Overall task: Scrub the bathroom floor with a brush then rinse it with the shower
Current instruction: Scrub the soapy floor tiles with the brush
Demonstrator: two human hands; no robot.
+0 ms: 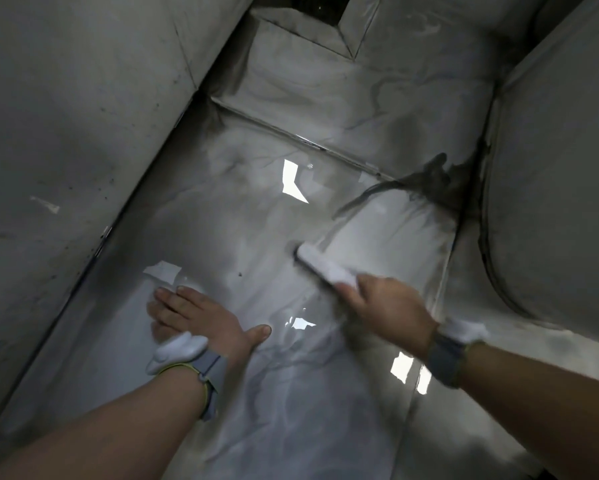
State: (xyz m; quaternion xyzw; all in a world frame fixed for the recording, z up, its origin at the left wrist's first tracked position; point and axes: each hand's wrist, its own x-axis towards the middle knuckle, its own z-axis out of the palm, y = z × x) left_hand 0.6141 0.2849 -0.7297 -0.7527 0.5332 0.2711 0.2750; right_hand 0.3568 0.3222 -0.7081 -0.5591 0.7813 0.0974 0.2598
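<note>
Left hand [195, 315]: flat, fingers straight, pressing wet glossy grey tiled floor [242, 220] | right hand [388, 308]: gripping white oblong plastic brush [320, 266], centre-right on floor | risk: braced palm likely slips on the wet film.

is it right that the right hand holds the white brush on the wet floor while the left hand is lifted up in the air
Not quite. The left hand is not in the air: in the head view it lies flat on the wet floor, fingers straight and spread. The rest holds: the right hand holds the white brush on the floor.
</note>
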